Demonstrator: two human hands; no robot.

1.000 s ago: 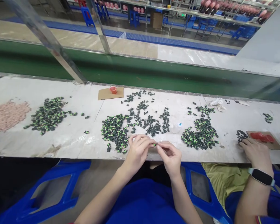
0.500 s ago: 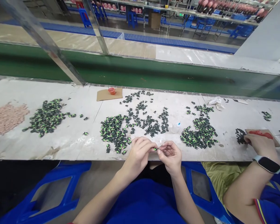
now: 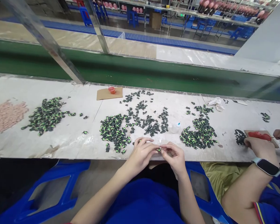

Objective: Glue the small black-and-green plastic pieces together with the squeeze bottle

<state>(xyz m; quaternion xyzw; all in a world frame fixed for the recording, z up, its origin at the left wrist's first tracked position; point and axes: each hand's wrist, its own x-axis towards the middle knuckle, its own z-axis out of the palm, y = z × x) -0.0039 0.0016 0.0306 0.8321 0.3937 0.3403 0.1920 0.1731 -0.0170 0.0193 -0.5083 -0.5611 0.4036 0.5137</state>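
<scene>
At a long white workbench (image 3: pixel 67 140), our left hand (image 3: pixel 142 154) and right hand (image 3: pixel 175 157) meet, pinching one small green-black part (image 3: pixel 158 150); we should probably grip lightly and align carefully.

Bare bench (image 3: pixel 67 140) left of hands, heaped pieces (image 3: pixel 113 130) ahead, co-worker's arm (image 3: pixel 249 183) blocking right

Long pale worktop (image 3: pixel 67 140), worn surface. Green conveyor belt (image 3: pixel 135 73) behind, slanted metal posts (image 3: pixel 44 40) rising from it. Beyond: second pale bench, blue matting strip (image 3: pixel 154 39), blue stools (image 3: pixel 133 17), shelving with pink items. Even factory light.
</scene>
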